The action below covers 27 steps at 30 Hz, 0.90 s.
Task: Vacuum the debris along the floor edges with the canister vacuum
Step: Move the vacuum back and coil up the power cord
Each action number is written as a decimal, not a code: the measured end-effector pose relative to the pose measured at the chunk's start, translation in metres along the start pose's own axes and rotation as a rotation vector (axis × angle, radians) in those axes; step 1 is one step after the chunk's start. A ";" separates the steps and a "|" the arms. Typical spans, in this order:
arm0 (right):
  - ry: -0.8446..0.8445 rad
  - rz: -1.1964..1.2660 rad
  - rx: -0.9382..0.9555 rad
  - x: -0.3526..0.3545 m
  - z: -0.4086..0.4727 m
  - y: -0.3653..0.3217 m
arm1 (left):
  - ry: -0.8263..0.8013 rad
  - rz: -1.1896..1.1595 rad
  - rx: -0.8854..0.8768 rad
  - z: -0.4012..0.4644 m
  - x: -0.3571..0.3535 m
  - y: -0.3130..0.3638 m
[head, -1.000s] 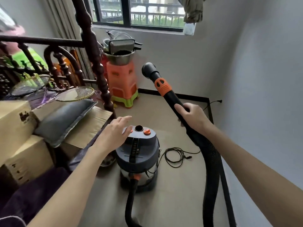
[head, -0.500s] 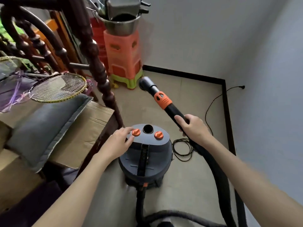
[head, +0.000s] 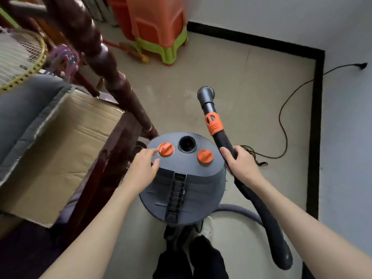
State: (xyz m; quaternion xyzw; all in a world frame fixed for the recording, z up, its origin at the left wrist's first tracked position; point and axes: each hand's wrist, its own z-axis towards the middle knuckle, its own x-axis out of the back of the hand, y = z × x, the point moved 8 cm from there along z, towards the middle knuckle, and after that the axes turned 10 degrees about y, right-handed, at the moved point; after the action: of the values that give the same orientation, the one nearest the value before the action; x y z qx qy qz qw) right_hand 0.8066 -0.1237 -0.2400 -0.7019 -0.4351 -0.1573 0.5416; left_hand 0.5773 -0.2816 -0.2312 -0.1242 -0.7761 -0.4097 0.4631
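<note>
A dark grey canister vacuum point(head: 182, 178) stands on the beige floor just below me, with two orange knobs and a round port on its top. My left hand point(head: 144, 168) reaches over its left side, index finger and thumb touching the left orange knob point(head: 165, 149). My right hand point(head: 240, 163) grips the black hose wand point(head: 222, 140) below its orange collar. The round nozzle point(head: 206, 93) points away from me above the floor. The ribbed hose point(head: 261, 210) loops back under my right arm.
A black skirting line point(head: 316, 125) runs along the white walls at the far and right floor edges. A black power cord point(head: 283, 117) trails to the right wall. Orange and green stools point(head: 159, 29) stand at the back. A dark wooden post point(head: 112, 77), cardboard box point(head: 66, 150) and badminton racket point(head: 18, 55) crowd the left.
My view has tilted down and closer over the vacuum. My left hand has come onto the left orange knob. My right hand has lowered the wand, nozzle now nearer the floor.
</note>
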 end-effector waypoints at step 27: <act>0.119 0.111 -0.170 -0.051 0.030 0.037 | 0.320 0.412 -0.045 0.062 -0.052 -0.009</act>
State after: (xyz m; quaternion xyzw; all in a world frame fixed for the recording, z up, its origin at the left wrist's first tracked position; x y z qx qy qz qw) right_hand 0.7991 -0.1204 -0.3097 -0.7576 -0.3476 -0.2047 0.5131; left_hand 0.5620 -0.2304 -0.2932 -0.2236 -0.6421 -0.3381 0.6507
